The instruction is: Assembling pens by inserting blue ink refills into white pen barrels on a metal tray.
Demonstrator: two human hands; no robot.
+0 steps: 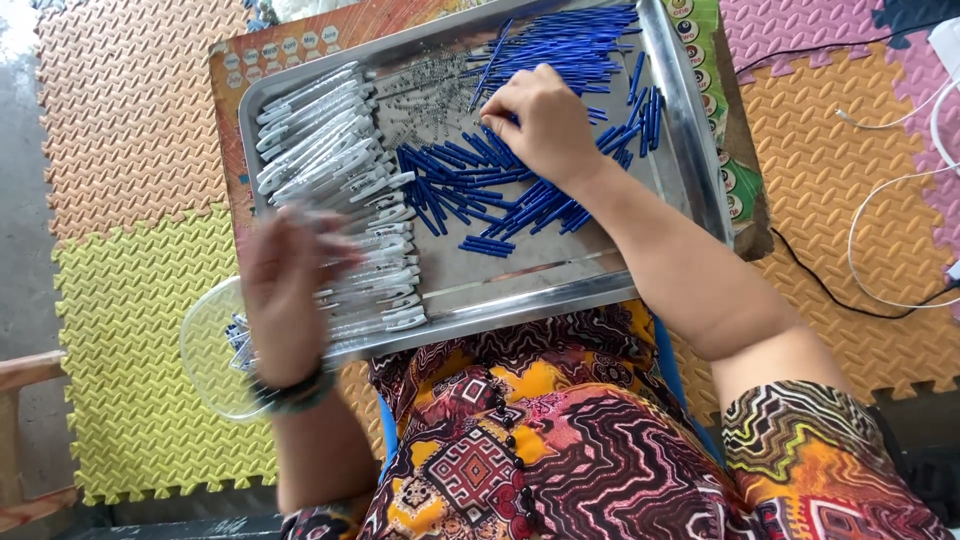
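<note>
R hand [545, 125], fingers curled picking at refills [480, 185] mid-frame, L hand [285, 290] blurred over barrels [340, 160], grip unclear; tray [690, 150] on lap could tip w/ a knock.

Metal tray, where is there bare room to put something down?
The metal tray is bare near its front rim, between the clear pen barrels and the right wall, below the blue refills. Crowded: the left side, the middle and the back.

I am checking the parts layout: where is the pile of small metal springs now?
In the head view, the metal springs lie in the tray's upper middle, between the white pen barrels and blue refills.
</note>
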